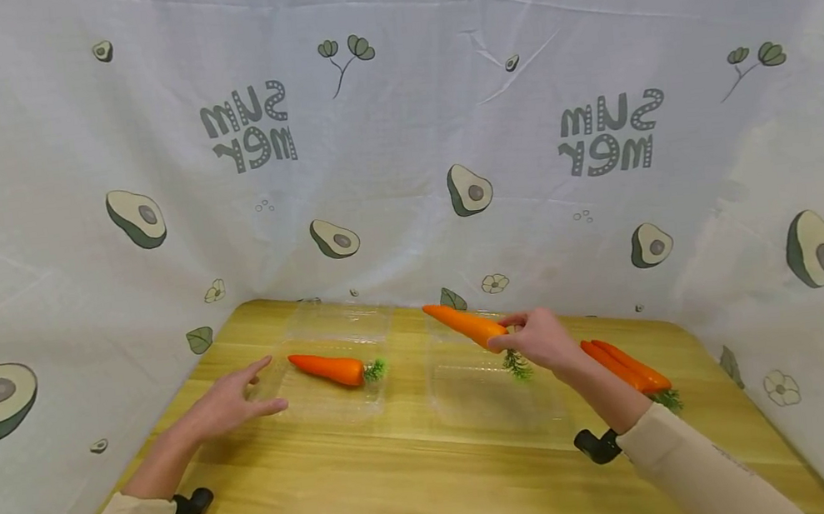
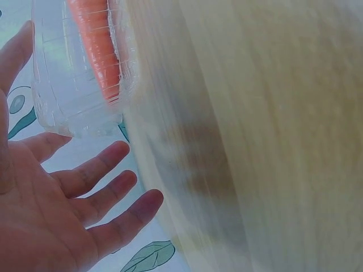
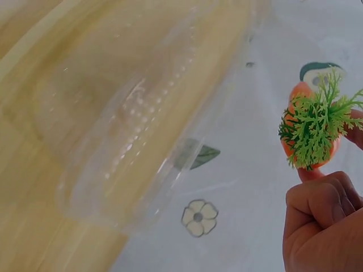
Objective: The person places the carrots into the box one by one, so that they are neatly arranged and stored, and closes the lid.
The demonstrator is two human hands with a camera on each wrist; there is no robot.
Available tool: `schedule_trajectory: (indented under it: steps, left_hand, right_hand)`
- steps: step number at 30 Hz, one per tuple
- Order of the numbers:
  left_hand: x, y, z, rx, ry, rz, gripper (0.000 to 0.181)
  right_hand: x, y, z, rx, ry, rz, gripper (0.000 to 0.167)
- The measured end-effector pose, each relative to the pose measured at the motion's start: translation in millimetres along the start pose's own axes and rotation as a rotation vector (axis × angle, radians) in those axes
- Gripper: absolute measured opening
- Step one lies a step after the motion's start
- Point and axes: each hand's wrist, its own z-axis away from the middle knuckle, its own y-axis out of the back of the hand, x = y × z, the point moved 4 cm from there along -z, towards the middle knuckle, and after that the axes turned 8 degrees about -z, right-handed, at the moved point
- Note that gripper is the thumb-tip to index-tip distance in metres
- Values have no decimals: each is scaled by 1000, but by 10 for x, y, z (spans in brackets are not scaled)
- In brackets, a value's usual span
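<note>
My right hand [image 1: 539, 339] pinches an orange carrot [image 1: 467, 323] near its leafy end, above a clear plastic box [image 1: 486, 391]. In the right wrist view the carrot's green leaves [image 3: 317, 122] face the camera beside the hand [image 3: 326, 221]. A redder carrot [image 1: 329, 369] lies in the left clear box [image 1: 329, 404]. At that box's left side is my left hand [image 1: 227, 400], fingers spread and holding nothing. The left wrist view has the hand [image 2: 68, 209] with a fingertip at the clear box's edge [image 2: 85, 122]; whether it touches, I cannot tell.
Two orange carrots [image 1: 625, 365] with green leaves lie side by side on the wooden table [image 1: 377, 495], right of the boxes. Behind the table hangs a white cloth [image 1: 385, 142] printed with avocados. The clear lids [image 1: 339, 321] stand toward the back edge.
</note>
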Motion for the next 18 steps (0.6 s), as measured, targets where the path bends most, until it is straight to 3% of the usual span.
schedule_trajectory:
  steps: [18]
  left_hand:
    - [-18, -6, -29, 1, 1, 1, 93]
  right_hand:
    - [-421, -662, -163, -144, 48, 25, 49]
